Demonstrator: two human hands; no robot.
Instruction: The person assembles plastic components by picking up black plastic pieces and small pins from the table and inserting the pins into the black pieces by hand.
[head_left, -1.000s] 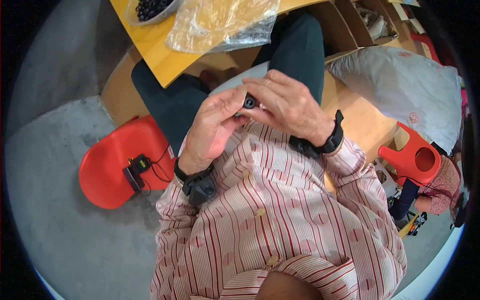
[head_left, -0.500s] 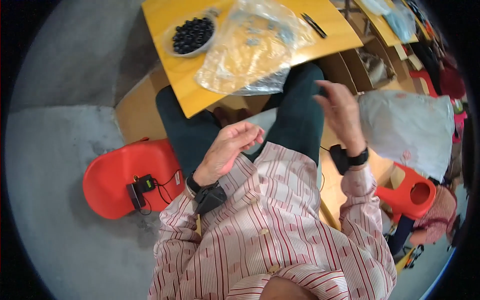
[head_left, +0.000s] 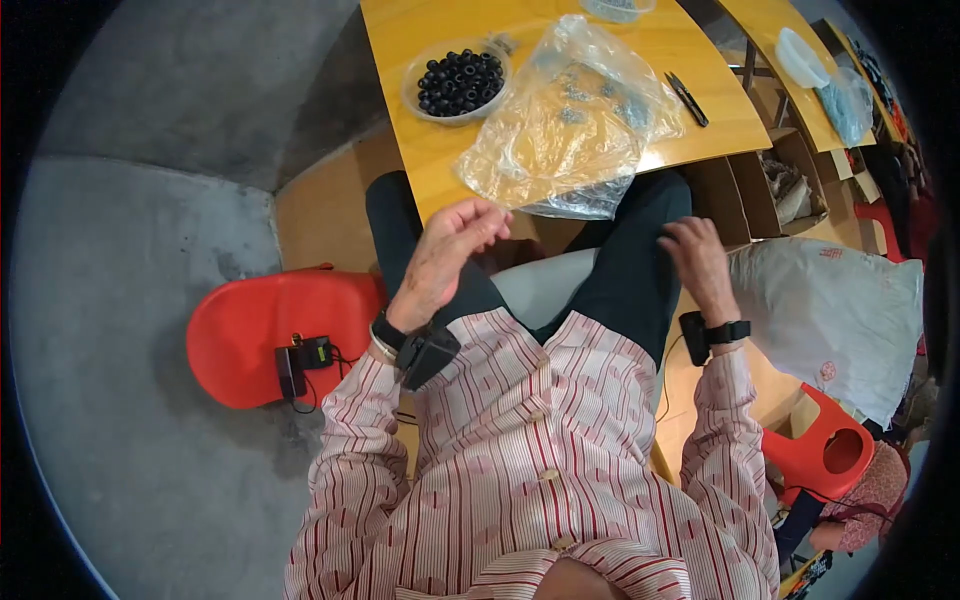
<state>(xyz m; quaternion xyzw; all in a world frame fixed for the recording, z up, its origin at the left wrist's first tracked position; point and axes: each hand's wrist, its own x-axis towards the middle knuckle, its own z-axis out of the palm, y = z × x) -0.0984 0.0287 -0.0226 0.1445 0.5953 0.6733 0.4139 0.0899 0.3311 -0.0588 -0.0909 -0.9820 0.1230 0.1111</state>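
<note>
My left hand (head_left: 445, 262) is raised in front of the yellow table's (head_left: 430, 160) near edge, fingers curled together toward the thumb. Whether something small sits in them I cannot tell. Just beyond its fingertips lies a clear plastic bag (head_left: 560, 150) with small metal parts. Behind that stands a clear bowl (head_left: 460, 80) full of small black rings. My right hand (head_left: 698, 262) rests on my right thigh, fingers spread, holding nothing, next to an open cardboard box (head_left: 775, 185). Both wrists wear black bands.
A black pen-like tool (head_left: 688, 98) lies on the table right of the bag. At my left stands a red stool (head_left: 250, 335) with a black device (head_left: 305, 355) on it. At my right are a white sack (head_left: 835, 310) and another red stool (head_left: 830, 455).
My hands, first joined on a small black part at my lap, have separated. The left has risen toward the table edge. The right swung out and came down onto my right thigh.
</note>
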